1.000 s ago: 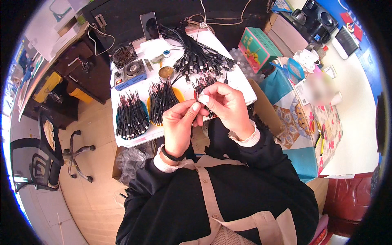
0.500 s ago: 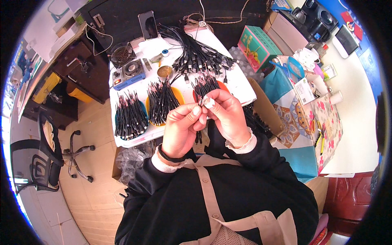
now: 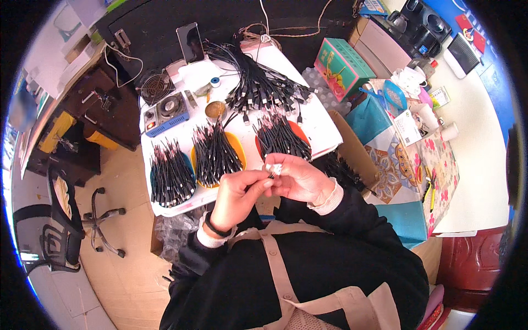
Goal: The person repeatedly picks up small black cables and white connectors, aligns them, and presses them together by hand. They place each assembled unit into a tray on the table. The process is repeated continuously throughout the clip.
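Observation:
My left hand [image 3: 235, 199] and my right hand [image 3: 301, 179] meet in front of the table's near edge, fingertips pinched together. Between them shows the short dark end of a black cable [image 3: 271, 176]; most of it is hidden by the fingers. Something white [image 3: 276, 169], perhaps a tape wrap, covers a fingertip of my right hand. Just beyond my hands, bundles of short black cables with pinkish wire ends stand in a red tray [image 3: 304, 133], a yellow tray [image 3: 240, 147] and a blue tray [image 3: 192, 159].
A heap of black cables with metal plugs [image 3: 264, 82] lies at the table's back. To its left are a small blue device [image 3: 168, 114], a fan [image 3: 158, 88], a round tin [image 3: 215, 109], a spool [image 3: 215, 82] and an upright phone [image 3: 190, 43]. An open cardboard box [image 3: 357, 151] stands at the right.
My hands have shifted slightly down, and my right hand has turned flatter, its fingers lying more sideways. The whole view has tilted a little. The cable stays between the fingertips.

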{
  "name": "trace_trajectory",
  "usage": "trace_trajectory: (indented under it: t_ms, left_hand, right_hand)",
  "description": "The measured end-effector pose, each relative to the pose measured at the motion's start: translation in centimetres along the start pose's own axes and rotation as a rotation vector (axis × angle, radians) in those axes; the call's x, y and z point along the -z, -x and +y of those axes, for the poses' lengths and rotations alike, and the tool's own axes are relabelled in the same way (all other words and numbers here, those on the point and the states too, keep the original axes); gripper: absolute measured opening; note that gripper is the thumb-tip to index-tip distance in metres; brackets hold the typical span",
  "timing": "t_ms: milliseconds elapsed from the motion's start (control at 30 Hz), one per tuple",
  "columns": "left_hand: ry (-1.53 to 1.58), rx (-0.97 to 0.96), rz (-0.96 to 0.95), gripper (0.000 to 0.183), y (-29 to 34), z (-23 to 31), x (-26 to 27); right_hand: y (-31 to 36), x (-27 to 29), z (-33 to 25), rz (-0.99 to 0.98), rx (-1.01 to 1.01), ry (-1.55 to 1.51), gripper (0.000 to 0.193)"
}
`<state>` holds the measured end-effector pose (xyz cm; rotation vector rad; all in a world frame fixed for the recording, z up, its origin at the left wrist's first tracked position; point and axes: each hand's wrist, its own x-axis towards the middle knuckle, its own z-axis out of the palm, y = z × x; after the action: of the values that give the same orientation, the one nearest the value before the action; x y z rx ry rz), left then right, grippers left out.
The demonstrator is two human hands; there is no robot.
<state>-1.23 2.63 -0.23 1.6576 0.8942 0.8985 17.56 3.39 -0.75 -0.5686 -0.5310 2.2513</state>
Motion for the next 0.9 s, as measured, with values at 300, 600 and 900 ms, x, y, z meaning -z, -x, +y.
trace_trajectory:
  t_ms: [300, 600, 900]
  left_hand:
    - [0.608, 0.149, 0.121, 0.013, -0.5, -2.1, 0.7]
    - [0.662, 0.149, 0.244, 0.013, -0.9, -2.4, 1.3]
    - [1.039, 0.137, 0.117, 0.014, -6.1, -0.6, 0.0]
  right_hand:
    - [-12.7, 14.9, -17.3, 0.846, 0.735, 1.807, 0.015]
    - [-14.9, 14.3, -20.2, 0.826, 0.453, 2.179, 0.016]
    - [0.3, 1.0, -11.9, 0.491, 0.622, 1.499, 0.008]
